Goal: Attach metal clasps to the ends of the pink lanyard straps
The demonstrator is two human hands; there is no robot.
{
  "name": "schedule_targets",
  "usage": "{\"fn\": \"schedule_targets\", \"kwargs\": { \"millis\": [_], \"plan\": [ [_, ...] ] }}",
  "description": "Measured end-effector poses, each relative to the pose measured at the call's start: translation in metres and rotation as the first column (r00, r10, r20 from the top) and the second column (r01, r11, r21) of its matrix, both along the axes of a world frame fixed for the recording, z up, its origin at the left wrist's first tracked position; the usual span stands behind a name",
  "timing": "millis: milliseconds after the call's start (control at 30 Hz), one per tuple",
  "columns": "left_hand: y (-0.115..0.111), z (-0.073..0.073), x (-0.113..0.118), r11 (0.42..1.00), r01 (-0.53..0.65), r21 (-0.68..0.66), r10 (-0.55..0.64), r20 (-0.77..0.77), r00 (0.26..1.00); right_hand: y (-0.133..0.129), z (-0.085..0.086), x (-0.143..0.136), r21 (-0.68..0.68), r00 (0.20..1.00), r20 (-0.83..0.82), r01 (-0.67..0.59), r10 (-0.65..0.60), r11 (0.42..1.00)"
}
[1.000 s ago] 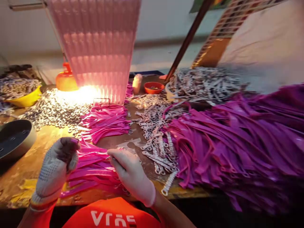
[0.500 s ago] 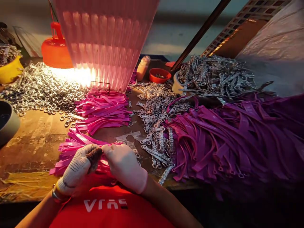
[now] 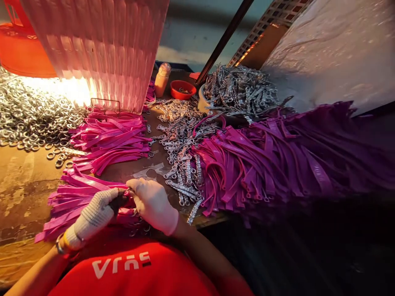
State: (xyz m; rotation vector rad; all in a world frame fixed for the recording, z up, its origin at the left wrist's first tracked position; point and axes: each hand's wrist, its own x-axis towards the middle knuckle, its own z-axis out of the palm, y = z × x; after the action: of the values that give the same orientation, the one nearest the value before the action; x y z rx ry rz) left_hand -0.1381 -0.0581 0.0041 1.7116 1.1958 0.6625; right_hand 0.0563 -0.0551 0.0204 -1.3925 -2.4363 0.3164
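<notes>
My left hand (image 3: 98, 211), in a dotted knit glove with dark fingertips, is closed in a pinch near the table's front edge. My right hand (image 3: 152, 203), in a thin white glove, pinches right beside it, the fingertips nearly meeting. What they hold between them is too small and hidden to name. Pink straps (image 3: 72, 197) lie under and left of my hands, with a second bundle of pink straps (image 3: 111, 139) behind. Right of my hands are silver chain-like pieces (image 3: 183, 187) and a large heap of purple straps (image 3: 265, 164).
Silver rings (image 3: 33, 119) pile under an orange lamp (image 3: 26, 51) at the left. A ribbed plastic sheet (image 3: 105, 53), a bottle (image 3: 162, 80), a red bowl (image 3: 182, 89) and a heaped tub (image 3: 202, 100) stand behind.
The view has swung to the right, so the scene sits further left. My hands remain pinched close together, with the right hand's fingertips now turned slightly differently.
</notes>
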Motion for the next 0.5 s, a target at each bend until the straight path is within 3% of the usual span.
{"fn": "schedule_targets", "kwargs": {
  "millis": [100,233,367,500],
  "plan": [
    [-0.003,-0.005,0.002,0.999,-0.054,-0.005,0.054,0.051,0.997,0.003,0.009,0.003,-0.135,0.999,0.026,-0.021,0.024,0.991],
    [-0.009,-0.014,0.005,0.985,-0.111,0.133,0.124,-0.094,0.988,0.007,0.012,0.001,-0.254,0.986,0.163,0.027,0.015,0.967],
    [-0.015,-0.016,0.003,0.984,-0.109,0.141,0.132,-0.16,0.978,0.005,0.0,-0.006,-0.214,0.963,0.24,-0.066,0.118,0.975],
    [-0.014,-0.005,0.004,0.986,-0.096,0.135,0.121,-0.194,0.974,0.006,-0.009,-0.009,-0.121,0.944,0.256,-0.183,0.209,0.976]
  ]
}}
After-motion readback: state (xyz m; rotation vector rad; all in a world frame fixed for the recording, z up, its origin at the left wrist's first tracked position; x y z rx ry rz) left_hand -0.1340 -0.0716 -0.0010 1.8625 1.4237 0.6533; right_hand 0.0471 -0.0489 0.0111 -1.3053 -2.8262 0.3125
